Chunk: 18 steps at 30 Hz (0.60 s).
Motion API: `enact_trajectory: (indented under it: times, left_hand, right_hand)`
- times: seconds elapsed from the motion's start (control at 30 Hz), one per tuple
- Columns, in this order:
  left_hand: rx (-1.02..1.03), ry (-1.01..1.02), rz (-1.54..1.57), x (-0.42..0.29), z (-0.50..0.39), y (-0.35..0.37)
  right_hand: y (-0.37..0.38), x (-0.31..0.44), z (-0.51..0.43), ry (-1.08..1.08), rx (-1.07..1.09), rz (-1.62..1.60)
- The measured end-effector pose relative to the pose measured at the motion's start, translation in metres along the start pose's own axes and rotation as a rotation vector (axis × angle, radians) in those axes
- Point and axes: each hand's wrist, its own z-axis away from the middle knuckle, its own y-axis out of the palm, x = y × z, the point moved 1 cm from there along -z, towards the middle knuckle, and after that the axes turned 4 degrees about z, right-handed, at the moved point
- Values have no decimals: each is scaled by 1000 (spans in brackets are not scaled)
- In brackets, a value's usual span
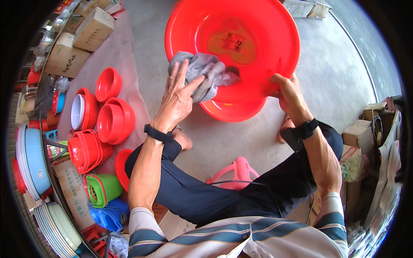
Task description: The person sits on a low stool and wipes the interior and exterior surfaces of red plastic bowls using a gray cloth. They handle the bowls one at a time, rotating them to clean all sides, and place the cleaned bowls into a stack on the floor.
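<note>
A large red plastic basin (pixel 277 35) is tilted up before me, with a printed design on its bottom. My right hand (pixel 287 92) grips its lower right rim, thumb on the inner side. My left hand (pixel 180 92) has a crumpled grey cloth (pixel 201 75) at its palm, against the basin's lower left rim; some fingers are spread over the cloth. Beneath the large basin, a second red basin (pixel 234 113) shows its lower edge. A pink plastic stool (pixel 240 172) stands between my legs.
Red basins (pixel 116 121), red buckets (pixel 85 150), a green mop bucket (pixel 108 190) and a blue bucket (pixel 113 213) stand at the left. Shelves with stacked basins (pixel 38 151) line the far left. Cardboard boxes (pixel 93 30) stand upper left, others (pixel 358 132) at the right.
</note>
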Motion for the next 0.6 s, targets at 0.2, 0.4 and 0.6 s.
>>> enact_trajectory:
  times: [0.2,0.4,0.6]
  left_hand:
    - [-473,-371,288,-6,-9,12]
    - [-557,-557,701,18,-22,79]
    - [-541,-672,276,42,-18,101]
  right_hand:
    - [6,-10,6,-159,-23,4]
    - [31,-34,30,-377,-35,35]
    - [36,-53,44,-33,18,-12]
